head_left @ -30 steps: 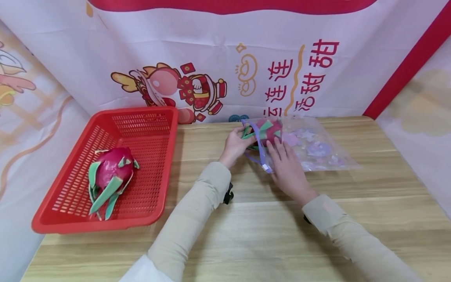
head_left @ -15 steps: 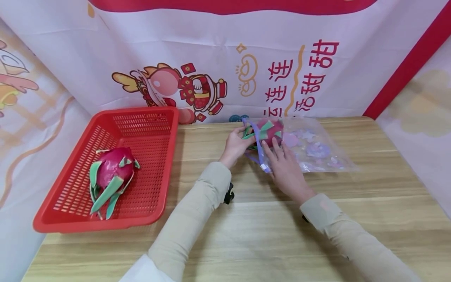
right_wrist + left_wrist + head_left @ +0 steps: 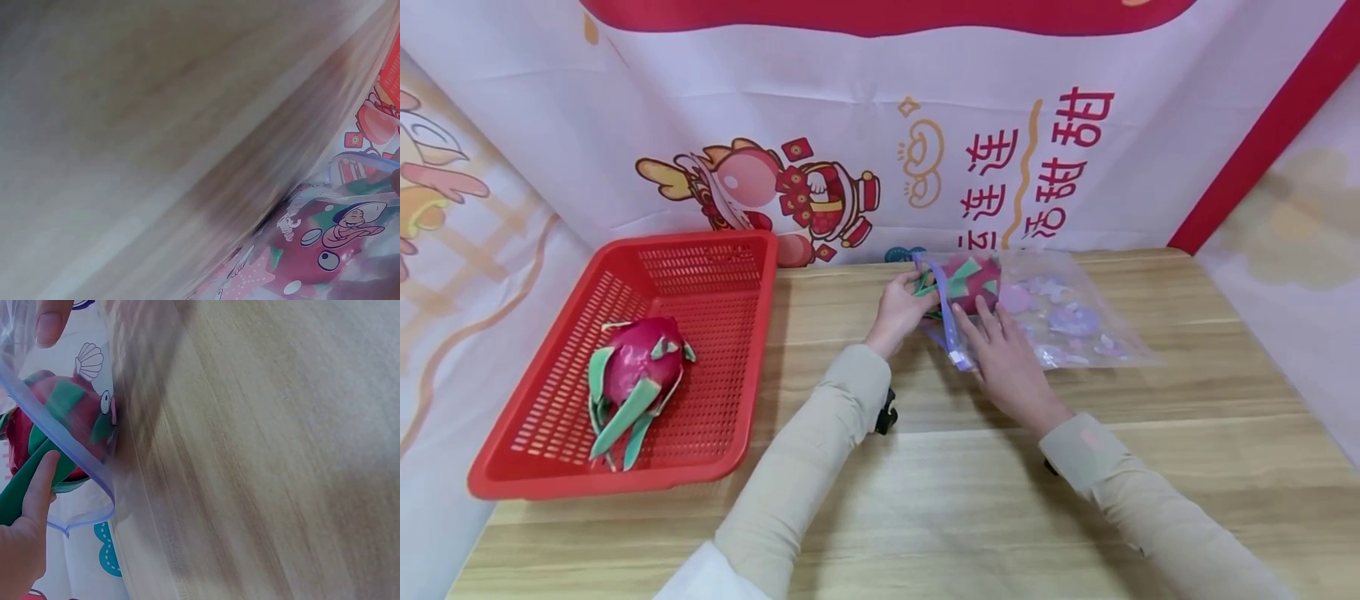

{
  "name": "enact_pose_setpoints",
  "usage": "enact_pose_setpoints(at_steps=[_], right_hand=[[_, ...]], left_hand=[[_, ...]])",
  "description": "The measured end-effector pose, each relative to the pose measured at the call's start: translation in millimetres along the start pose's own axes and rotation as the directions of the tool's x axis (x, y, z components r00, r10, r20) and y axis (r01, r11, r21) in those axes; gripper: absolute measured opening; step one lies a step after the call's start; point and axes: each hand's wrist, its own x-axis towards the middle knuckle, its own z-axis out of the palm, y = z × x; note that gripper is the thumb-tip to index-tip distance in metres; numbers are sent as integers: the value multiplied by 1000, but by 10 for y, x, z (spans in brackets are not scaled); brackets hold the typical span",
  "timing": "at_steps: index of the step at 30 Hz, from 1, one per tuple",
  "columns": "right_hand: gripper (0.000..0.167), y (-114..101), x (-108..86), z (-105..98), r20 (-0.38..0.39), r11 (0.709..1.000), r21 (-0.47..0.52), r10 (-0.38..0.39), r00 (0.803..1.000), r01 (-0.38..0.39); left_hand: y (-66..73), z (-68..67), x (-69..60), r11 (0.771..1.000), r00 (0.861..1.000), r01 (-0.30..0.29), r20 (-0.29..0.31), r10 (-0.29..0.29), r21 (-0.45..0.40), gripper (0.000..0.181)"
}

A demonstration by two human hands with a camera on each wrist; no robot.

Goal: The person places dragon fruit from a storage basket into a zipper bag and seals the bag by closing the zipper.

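A clear zip bag [image 3: 1075,321] with cartoon prints and a purple zip edge lies at the back of the table, its mouth facing left. Inside, near the mouth, is a red dragon fruit [image 3: 973,287] with green leaves. My left hand [image 3: 901,312] grips its leafy end at the opening; one finger lies along a green leaf [image 3: 25,487] in the left wrist view. My right hand [image 3: 1011,367] rests on the bag's near side, fingers extended over the film. Through the printed film, the right wrist view shows the fruit [image 3: 306,250].
On the left stands a red perforated basket [image 3: 760,350] holding a second dragon fruit [image 3: 643,358]. A printed cloth [image 3: 850,75] hangs upright right behind the table [image 3: 925,517], close to the bag and basket.
The right hand and the near end of the bag's zip edge have shifted slightly left. The left hand keeps its grip on the dragon fruit, which stays nearly in place.
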Motion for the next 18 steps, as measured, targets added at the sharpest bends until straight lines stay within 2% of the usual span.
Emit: enact_pose_setpoints(at_steps=[4,9,13,18], right_hand=[[79,-1,1,-3,-14,1000,12,-21,1000,21],[76,-8,2,-4,-16,999,21,-33,999,33],[76,-19,-1,-18,-8,999,16,-36,999,36],[75,-36,-8,-39,-3,999,17,-44,999,44]], left_hand=[[13,1,-4,1000,1000,14,7,-14,-20,65],[16,15,6,1000,1000,-10,-13,10,8,63],[15,28,8,1000,1000,-19,-3,19,-1,67],[31,34,11,1000,1000,7,-4,-7,25,70]])
